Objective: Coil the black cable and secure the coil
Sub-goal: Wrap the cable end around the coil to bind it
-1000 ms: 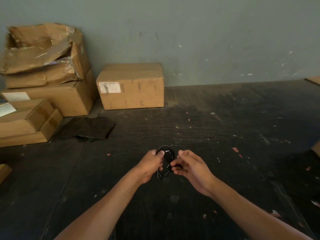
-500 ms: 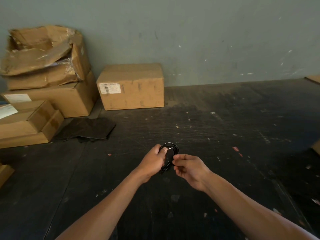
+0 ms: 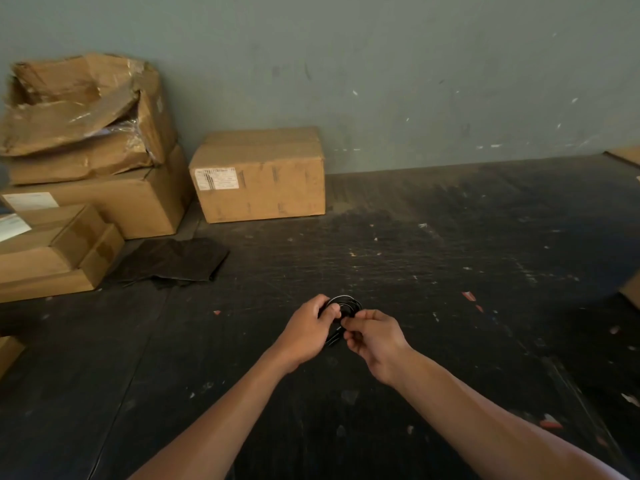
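A small coil of thin black cable (image 3: pixel 349 303) is held up between my two hands, above the dark floor. My left hand (image 3: pixel 304 332) grips the coil's left side, thumb over the loops. My right hand (image 3: pixel 375 336) pinches the coil's right side with thumb and fingertips. A short stretch of cable (image 3: pixel 333 337) runs down between the hands. Most of the coil is hidden behind my fingers, and I cannot tell whether a tie is on it.
Cardboard boxes are stacked at the left, with a crushed one (image 3: pixel 79 116) on top. A single closed box (image 3: pixel 259 174) stands by the grey wall. A dark folded sheet (image 3: pixel 173 263) lies on the scuffed black floor (image 3: pixel 450 271).
My right hand has shifted up and closer to the left hand, with its fingertips now on the coil's right side. The coil stays between the hands.
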Action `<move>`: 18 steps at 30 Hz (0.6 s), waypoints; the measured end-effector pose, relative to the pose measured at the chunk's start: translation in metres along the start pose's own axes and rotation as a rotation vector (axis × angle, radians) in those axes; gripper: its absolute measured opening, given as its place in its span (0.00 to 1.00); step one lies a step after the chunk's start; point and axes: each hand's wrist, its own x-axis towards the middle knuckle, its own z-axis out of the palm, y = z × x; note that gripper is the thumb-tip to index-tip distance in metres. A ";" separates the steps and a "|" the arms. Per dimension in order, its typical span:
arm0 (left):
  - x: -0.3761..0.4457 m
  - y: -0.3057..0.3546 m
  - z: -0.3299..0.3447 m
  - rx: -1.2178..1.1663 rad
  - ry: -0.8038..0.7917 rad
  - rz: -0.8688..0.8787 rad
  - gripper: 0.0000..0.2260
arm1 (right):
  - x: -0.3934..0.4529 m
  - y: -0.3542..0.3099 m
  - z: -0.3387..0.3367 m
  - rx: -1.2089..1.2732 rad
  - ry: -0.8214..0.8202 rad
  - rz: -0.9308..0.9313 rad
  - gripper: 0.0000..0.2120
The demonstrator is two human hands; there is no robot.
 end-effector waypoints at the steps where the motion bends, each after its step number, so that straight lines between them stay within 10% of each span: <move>1: -0.001 0.000 0.001 0.006 -0.004 0.012 0.07 | 0.001 0.001 0.002 0.061 0.015 0.023 0.09; 18: -0.016 0.000 0.016 0.637 0.148 0.220 0.20 | 0.000 -0.001 0.007 0.492 -0.076 0.179 0.08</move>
